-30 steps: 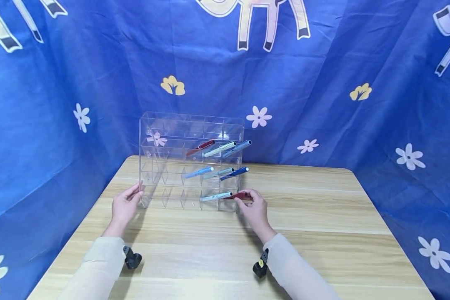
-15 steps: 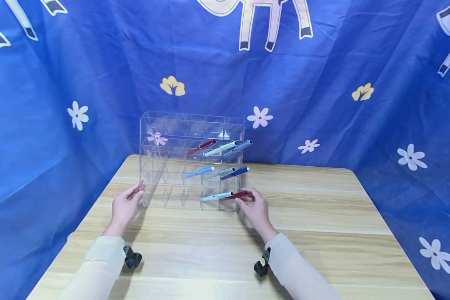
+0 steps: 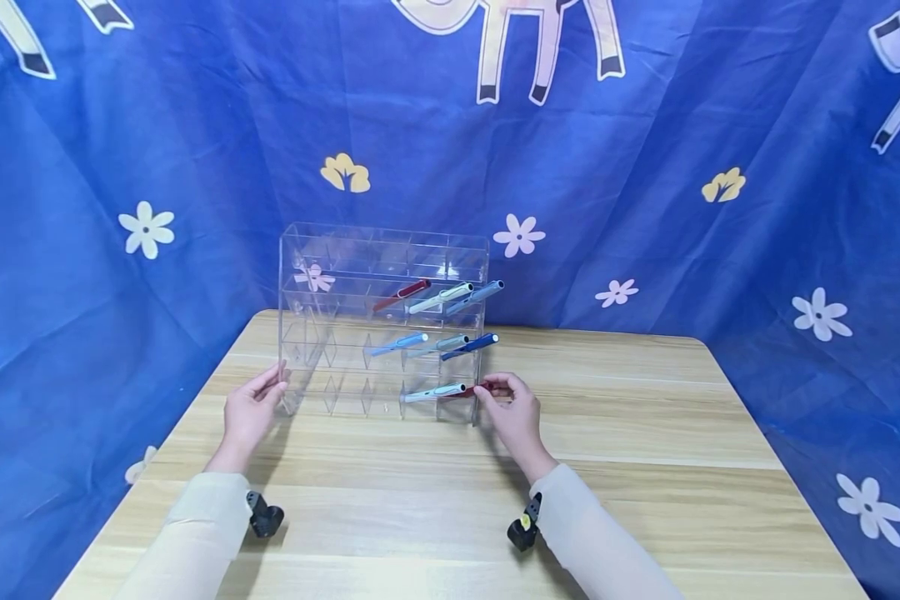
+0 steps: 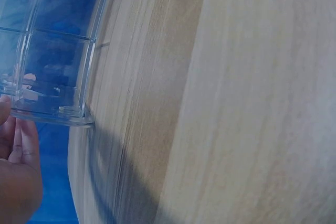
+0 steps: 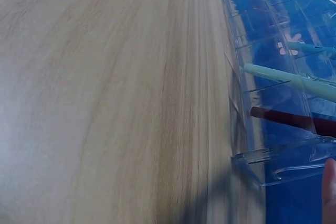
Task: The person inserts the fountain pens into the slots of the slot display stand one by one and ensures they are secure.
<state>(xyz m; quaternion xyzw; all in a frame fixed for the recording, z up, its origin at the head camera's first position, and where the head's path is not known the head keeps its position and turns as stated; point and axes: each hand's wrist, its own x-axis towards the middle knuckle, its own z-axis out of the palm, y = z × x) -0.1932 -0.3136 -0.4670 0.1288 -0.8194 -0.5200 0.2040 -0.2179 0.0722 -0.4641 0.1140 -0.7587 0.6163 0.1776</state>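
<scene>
A clear acrylic pen rack stands upright on the table, divided into small compartments. My left hand pinches its left side wall low down; the left wrist view shows thumb and fingers at the rack's edge. At the lower right compartment, my right hand holds the outer end of a dark red pen between thumb and fingers. Left of that pen lies a pale mint pen in the bottom row. Most of the right hand falls outside the right wrist view, with only a thumb at the edge.
Above, a blue pen, a grey-green pen and a dark blue pen stick out. Higher up are another dark red pen, a white-green pen and a steel-blue pen. Blue cloth surrounds the wooden table.
My right thumb and fingers have shifted slightly along the dark red pen, and less of its outer end shows. The left hand and the rack stay in place.
</scene>
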